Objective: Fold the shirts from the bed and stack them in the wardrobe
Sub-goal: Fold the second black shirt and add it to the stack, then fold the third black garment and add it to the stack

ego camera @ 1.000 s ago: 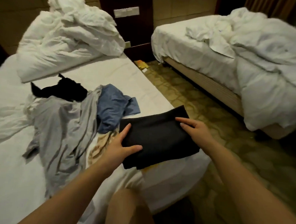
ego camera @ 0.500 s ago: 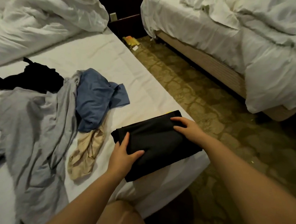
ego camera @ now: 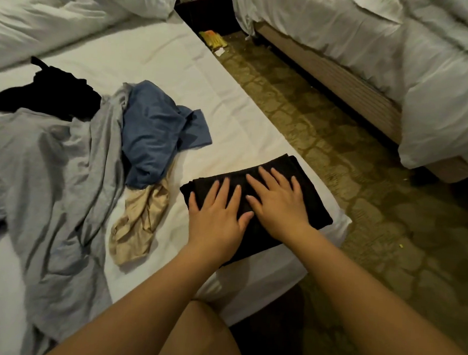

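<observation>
A folded black shirt (ego camera: 310,182) lies at the near right corner of the white bed (ego camera: 179,71). My left hand (ego camera: 216,217) and my right hand (ego camera: 276,205) both press flat on top of it, fingers straight and spread, side by side. Loose clothes lie to the left on the sheet: a crumpled blue shirt (ego camera: 155,133), a large grey shirt (ego camera: 52,186), a beige garment (ego camera: 138,223) and a black garment (ego camera: 44,94) further back.
A rumpled white duvet (ego camera: 59,7) fills the head of this bed. A second bed (ego camera: 401,64) with white bedding stands to the right across a patterned floor (ego camera: 327,134). A yellow packet (ego camera: 213,38) lies on the floor by a dark nightstand (ego camera: 206,6).
Both hands let go of the black shirt's edges and now lie flat on top of it. The shirt has settled on the bed corner, and the view has tilted further down.
</observation>
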Motion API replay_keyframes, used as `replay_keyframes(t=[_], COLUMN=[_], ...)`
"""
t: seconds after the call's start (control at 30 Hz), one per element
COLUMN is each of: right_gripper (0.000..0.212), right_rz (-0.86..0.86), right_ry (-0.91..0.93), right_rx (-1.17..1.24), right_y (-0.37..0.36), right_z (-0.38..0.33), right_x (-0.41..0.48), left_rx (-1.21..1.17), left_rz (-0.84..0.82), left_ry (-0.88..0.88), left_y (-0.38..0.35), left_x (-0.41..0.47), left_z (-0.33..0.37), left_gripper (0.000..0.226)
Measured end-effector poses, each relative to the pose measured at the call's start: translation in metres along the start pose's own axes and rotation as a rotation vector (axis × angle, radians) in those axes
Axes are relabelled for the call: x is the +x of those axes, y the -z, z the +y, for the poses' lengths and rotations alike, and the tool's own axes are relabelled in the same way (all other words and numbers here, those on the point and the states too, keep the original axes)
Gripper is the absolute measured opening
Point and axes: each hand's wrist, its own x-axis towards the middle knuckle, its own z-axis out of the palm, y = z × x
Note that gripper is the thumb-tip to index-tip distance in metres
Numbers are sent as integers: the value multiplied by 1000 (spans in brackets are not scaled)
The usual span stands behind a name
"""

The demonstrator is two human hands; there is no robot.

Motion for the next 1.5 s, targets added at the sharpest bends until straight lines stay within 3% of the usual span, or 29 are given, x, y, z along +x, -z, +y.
replay_keyframes(t=[0.07,0.37,0.47,0.6,0.93,1.17,1.5], right_gripper=[53,53,53,54,41,39,51], right_rz=[-39,-92,-121,-3,51,-44,-127], right_ry=[-36,-51,-84,-118,97,283,305], right_rx=[-2,-101,-160,-100,5,-54,-94], right_y=[-15,-12,9,34,44,-3,-53], right_z=[1,-3,-13,-45,-178,-254,-299], right_x=[0,1,-5,-29,-91,-131,-107], left_rx=[29,18,-10,-108,-134,-215,-292], left_rz=[-84,-125,-105,15,219,206,155], left_ry=[43,54,66,118,332,539,664], left_y=[-13,-13,2,29,53,27,-2], left_x=[0,-4,-23,-67,-195,-266,-265], left_z=[-6,-7,-9,-17,-106,-156,-206], left_gripper=[59,60,59,52,44,41,41])
